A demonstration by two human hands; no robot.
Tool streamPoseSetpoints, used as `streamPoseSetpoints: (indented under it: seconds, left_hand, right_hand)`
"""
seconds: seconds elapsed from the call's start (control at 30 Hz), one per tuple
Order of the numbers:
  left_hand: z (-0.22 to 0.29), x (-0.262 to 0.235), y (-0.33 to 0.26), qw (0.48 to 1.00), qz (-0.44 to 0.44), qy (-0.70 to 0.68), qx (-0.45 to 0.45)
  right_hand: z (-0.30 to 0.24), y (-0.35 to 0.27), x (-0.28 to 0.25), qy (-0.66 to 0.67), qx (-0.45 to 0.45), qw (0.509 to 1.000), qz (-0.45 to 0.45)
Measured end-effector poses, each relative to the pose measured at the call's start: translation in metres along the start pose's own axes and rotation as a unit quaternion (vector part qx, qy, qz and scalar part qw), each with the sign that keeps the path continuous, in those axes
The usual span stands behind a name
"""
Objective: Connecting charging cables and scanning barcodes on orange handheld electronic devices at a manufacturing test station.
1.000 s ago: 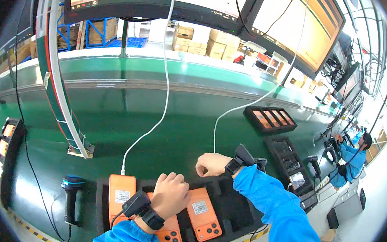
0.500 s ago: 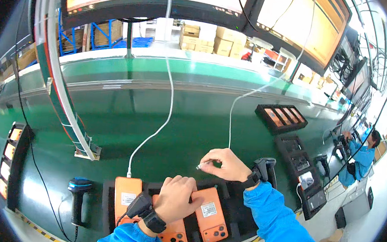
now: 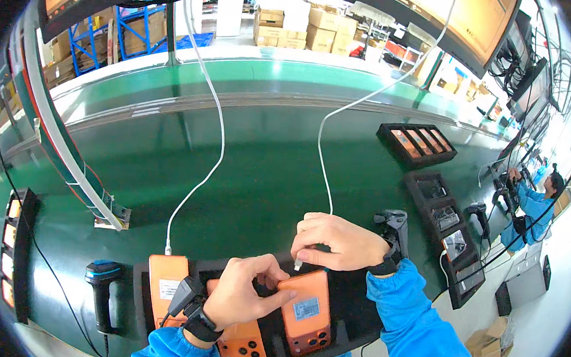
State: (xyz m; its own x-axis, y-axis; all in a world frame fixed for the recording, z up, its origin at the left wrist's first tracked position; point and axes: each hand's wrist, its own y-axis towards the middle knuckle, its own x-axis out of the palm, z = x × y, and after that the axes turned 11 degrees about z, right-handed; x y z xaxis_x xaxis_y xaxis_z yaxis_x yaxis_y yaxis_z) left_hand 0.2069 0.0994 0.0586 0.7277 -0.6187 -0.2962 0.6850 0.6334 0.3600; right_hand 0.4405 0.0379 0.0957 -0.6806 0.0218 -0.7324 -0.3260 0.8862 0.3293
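Observation:
My right hand [image 3: 341, 242] pinches the plug end [image 3: 298, 265] of a white charging cable [image 3: 321, 141], just above the top edge of an orange phone [image 3: 304, 319]. My left hand [image 3: 244, 289] grips that phone by its upper left corner, thumb on its back. The phone lies camera side down toward me, with a white label on it, in a black foam tray [image 3: 355, 303]. Beside it, partly under my left hand, is a second orange phone [image 3: 241, 344]. A third phone [image 3: 168, 270], at the left, has another white cable [image 3: 220, 133] plugged into its top.
A handheld scanner [image 3: 101, 291] stands left of the tray; another dark one [image 3: 394, 229] is behind my right wrist. Further black trays hold phones at far left [image 3: 23, 245], back right [image 3: 396, 139] and right [image 3: 424, 206]. Monitors hang above. A co-worker [image 3: 531, 204] in blue is at far right.
My right hand has brought the cable plug down close to the right phone's top edge. My left hand has shifted from lying over the phones to gripping that phone's corner. The view has moved slightly.

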Motion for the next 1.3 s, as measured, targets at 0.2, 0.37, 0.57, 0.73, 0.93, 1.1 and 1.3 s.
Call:
streamPoseSetpoints:
  seconds: [0.2,0.37,0.57,0.73,0.93,1.1,1.3]
  left_hand:
    - [-0.003,0.002,-0.002,1.000,0.006,-0.011,0.019]
    - [-0.004,0.002,-0.002,1.000,0.011,-0.013,0.026]
    - [-0.002,0.004,-0.002,1.000,0.005,-0.019,0.021]
    - [-0.003,0.005,-0.002,1.000,0.004,-0.011,0.027]
    - [0.001,0.003,0.000,1.000,-0.024,0.012,-0.016]
    - [-0.004,0.005,0.001,1.000,-0.004,-0.005,0.025]
    - [-0.003,0.003,0.002,0.999,0.002,0.026,0.032]
  right_hand:
    - [-0.012,0.002,-0.004,-0.012,-0.016,1.000,-0.003]
    - [-0.015,0.002,-0.004,-0.013,-0.011,1.000,-0.005]
    - [-0.019,0.003,-0.007,-0.029,-0.022,0.999,0.000]
    - [-0.023,0.007,-0.004,-0.039,-0.048,0.998,-0.017]
    - [-0.025,0.005,-0.010,-0.081,-0.044,0.994,-0.058]
    - [-0.023,0.006,-0.010,-0.077,-0.042,0.993,-0.073]
    - [-0.021,0.007,-0.009,-0.074,-0.027,0.993,-0.084]
